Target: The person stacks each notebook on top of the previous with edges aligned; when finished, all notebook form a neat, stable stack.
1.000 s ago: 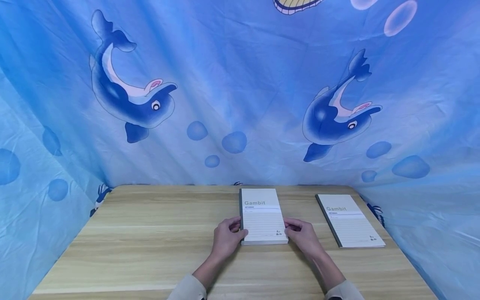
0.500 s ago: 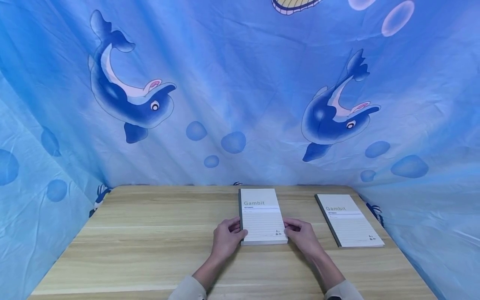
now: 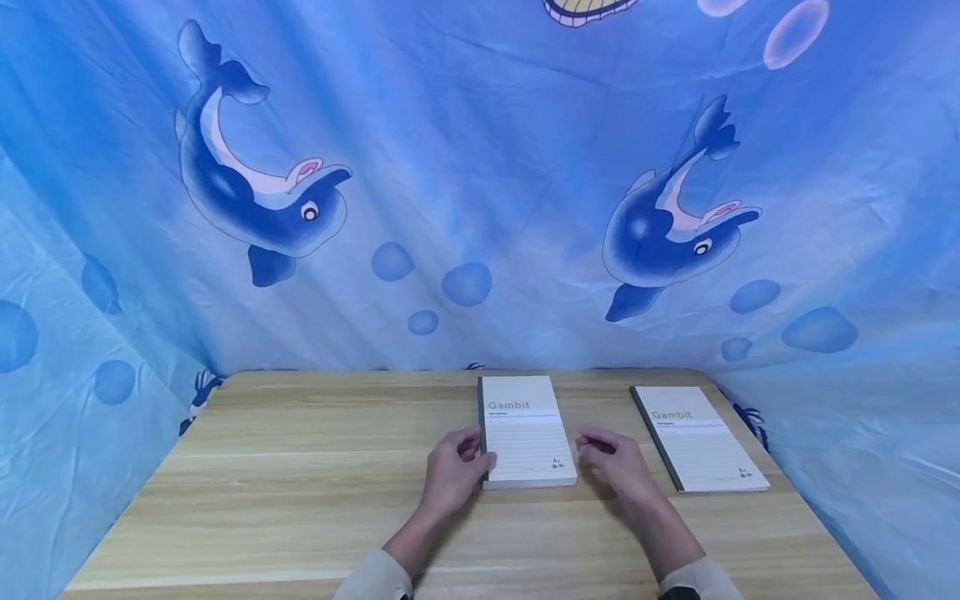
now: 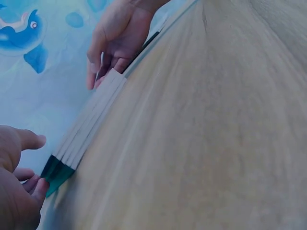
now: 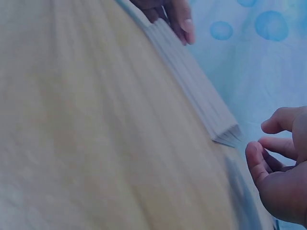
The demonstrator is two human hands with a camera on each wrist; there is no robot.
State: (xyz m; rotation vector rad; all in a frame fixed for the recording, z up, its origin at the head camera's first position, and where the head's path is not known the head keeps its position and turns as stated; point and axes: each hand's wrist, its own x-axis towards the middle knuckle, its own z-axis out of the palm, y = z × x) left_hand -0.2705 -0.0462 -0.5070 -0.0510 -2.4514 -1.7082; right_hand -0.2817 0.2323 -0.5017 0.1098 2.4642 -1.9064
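Observation:
A stack of several notebooks (image 3: 525, 433), white covers lettered "Gambit", lies flat at the table's middle; its dark green spines (image 4: 58, 176) face left. At those spines is my left hand (image 3: 452, 471), its fingers touching or very near them. The left thumb (image 4: 33, 140) stands raised, apart from the stack in the left wrist view. On the other side, my right hand (image 3: 618, 467) is a small gap away from the stack's right edge, fingers loosely bent and holding nothing (image 5: 283, 163). The stack's page edges (image 5: 192, 81) show as layers in the right wrist view.
Another Gambit notebook (image 3: 701, 437) lies to the right, slightly slanted, near the table's right edge. The wood-grain table (image 3: 300, 483) ends at a blue curtain (image 3: 450, 167) printed with dolphins, which hangs behind it and along both sides.
My right hand has come off the stack's right edge and moved slightly right. The left hand has barely moved, its thumb a little higher. The notebooks stay where they were.

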